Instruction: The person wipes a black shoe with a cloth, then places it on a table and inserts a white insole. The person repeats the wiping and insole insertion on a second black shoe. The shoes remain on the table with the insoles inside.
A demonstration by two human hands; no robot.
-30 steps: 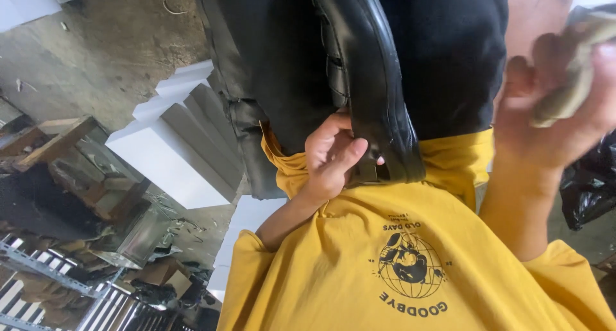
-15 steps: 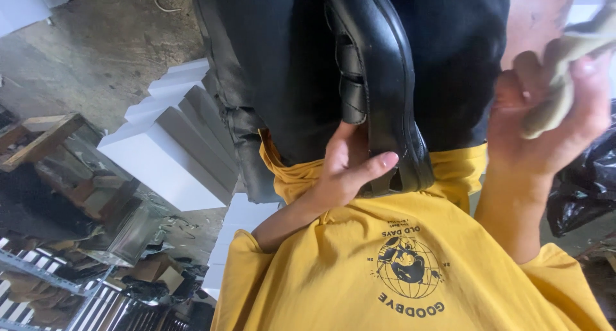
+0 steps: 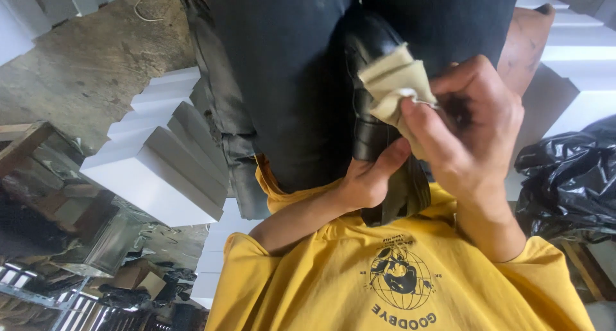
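A black leather shoe [image 3: 377,74] lies on my lap against black trousers [image 3: 282,80], above my yellow printed shirt [image 3: 398,279]. My left hand [image 3: 369,180] grips the shoe from below near its heel end, thumb up along the side. My right hand [image 3: 471,132] is closed on a folded beige cloth [image 3: 393,80] and presses it onto the shoe's upper. The shoe's middle is hidden behind the cloth and my fingers.
Stacked white boxes [image 3: 154,161] stand on the concrete floor to my left, with more white boxes [image 3: 577,55] at the upper right. A crumpled black plastic bag [image 3: 568,183] sits at my right side. A brown object [image 3: 527,42] shows behind my right hand.
My right hand has come in from the right edge and brought the cloth onto the shoe. My left hand shifted its hold lower on the shoe.
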